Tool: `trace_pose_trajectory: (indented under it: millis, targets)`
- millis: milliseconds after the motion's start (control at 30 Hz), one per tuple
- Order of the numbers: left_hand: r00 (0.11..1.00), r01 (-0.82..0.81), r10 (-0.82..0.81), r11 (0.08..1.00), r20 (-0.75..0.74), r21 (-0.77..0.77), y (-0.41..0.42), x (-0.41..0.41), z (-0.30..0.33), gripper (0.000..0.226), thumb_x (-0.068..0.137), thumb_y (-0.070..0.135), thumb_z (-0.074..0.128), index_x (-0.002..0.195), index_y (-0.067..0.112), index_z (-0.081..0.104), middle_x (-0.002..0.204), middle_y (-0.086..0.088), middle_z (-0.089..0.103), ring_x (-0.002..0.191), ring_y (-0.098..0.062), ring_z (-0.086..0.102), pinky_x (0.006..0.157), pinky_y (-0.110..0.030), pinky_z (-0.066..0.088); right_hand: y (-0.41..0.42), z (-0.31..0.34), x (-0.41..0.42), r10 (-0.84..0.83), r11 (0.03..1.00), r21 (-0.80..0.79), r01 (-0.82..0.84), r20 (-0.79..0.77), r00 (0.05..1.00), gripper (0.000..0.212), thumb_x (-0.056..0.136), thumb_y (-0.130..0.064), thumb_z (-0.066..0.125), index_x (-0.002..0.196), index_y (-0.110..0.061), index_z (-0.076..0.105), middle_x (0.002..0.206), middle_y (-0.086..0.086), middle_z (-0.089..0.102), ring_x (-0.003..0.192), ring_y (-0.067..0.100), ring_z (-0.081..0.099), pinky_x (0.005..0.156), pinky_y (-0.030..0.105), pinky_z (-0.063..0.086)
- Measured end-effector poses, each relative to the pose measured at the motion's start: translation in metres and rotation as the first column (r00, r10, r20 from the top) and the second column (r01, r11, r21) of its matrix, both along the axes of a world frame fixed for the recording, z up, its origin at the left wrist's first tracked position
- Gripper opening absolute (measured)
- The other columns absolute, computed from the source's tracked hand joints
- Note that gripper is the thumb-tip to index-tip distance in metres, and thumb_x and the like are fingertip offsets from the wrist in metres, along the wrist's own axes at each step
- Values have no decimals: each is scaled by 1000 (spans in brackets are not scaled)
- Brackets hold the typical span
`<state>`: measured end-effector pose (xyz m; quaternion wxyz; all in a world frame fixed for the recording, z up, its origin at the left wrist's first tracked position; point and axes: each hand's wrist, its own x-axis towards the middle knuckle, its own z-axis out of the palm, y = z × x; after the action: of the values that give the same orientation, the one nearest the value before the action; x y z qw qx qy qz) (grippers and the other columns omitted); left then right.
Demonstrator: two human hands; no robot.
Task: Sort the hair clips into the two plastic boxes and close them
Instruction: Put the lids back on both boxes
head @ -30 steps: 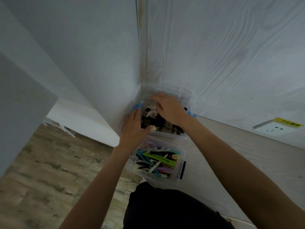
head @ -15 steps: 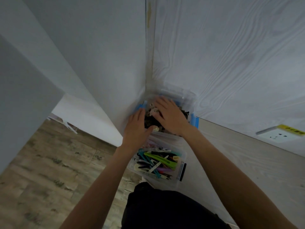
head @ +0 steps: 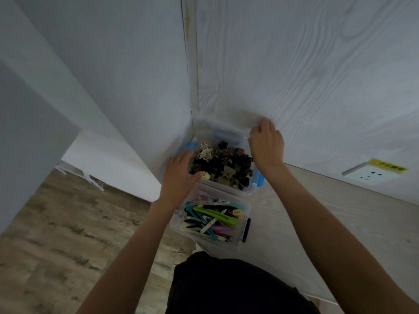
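**Hands at the far box, its lid raised against the wall**

Right hand was seen curled over the edge of the clear lid, which stood tilted up behind the far box in the corner of the walls. Left hand lay flat, fingers straight, on the box's left rim beside a blue latch — nothing was gripped by it. The far box was filled with dark claw clips, a few pale ones among them, and a second blue latch was visible on its right side. Just nearer, touching it, the near box stood uncovered on the worktop — long flat clips in green, teal, pink and black were held in it. A wall socket was set in the wall to the right.
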<state>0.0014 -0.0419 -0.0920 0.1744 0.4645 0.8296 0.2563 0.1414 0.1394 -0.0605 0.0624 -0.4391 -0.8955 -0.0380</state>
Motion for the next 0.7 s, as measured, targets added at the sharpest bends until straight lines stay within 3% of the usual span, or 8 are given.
trace_pose_trajectory:
  millis: [100,167,233,300,400,467,600,700]
  targets:
    - [1000,0,-1,1000,22,1,2,-1,0,68,85,31,64,142,14,31,147,-10,36,129,-31,35,106,-40,30,1,15,13,47,993,116,-25,-186,981,10,71,1,68,68,-5,60,78,14,57,70,31,55,55,32,42]
    - [999,16,-16,1000,31,1,4,-1,1,73,84,35,64,144,13,28,148,-9,35,130,-30,34,106,-39,31,-9,30,26,132,976,212,-54,-372,919,5,81,-5,60,76,-6,62,86,13,61,75,30,56,61,35,46]
    - [994,12,-14,1000,105,19,4,-1,4,83,80,47,64,145,15,24,148,-7,35,130,-26,36,104,-38,34,-26,38,37,202,959,265,-99,-399,894,7,85,-8,56,82,-7,62,97,13,65,86,29,59,71,36,48]
    - [977,-62,38,993,211,105,-1,2,12,90,71,63,61,142,18,29,139,-8,45,124,-24,44,98,-35,39,-47,29,48,210,975,134,-176,-311,927,9,86,-14,57,91,-10,61,116,14,62,107,33,56,90,44,48]
    - [953,-166,114,972,282,167,-9,4,21,109,59,72,65,144,22,20,136,-8,49,123,-21,48,103,-40,41,-70,5,64,141,948,-263,-182,-167,976,39,79,-33,67,111,-17,52,139,9,46,128,32,42,106,51,33]
    - [964,-168,131,974,230,149,-14,7,29,114,60,61,73,146,14,15,145,-11,37,131,-25,39,107,-44,36,-75,-5,72,110,930,-336,-149,-132,985,48,78,-41,67,115,-20,47,145,4,39,130,28,41,110,50,28]
    - [996,-22,7,984,86,177,-17,8,35,73,81,6,63,144,9,25,148,-11,34,134,-26,33,108,-31,27,-73,-7,76,65,955,-287,-80,-61,996,63,78,-54,61,127,-18,43,151,2,32,131,26,40,113,46,23]
    - [998,2,-14,985,65,174,-16,3,31,64,83,1,51,143,9,30,148,-8,35,135,-23,31,111,-28,23,-74,-5,74,34,961,-273,-40,-27,999,80,76,-62,57,136,-13,39,150,11,32,129,32,40,108,44,29]
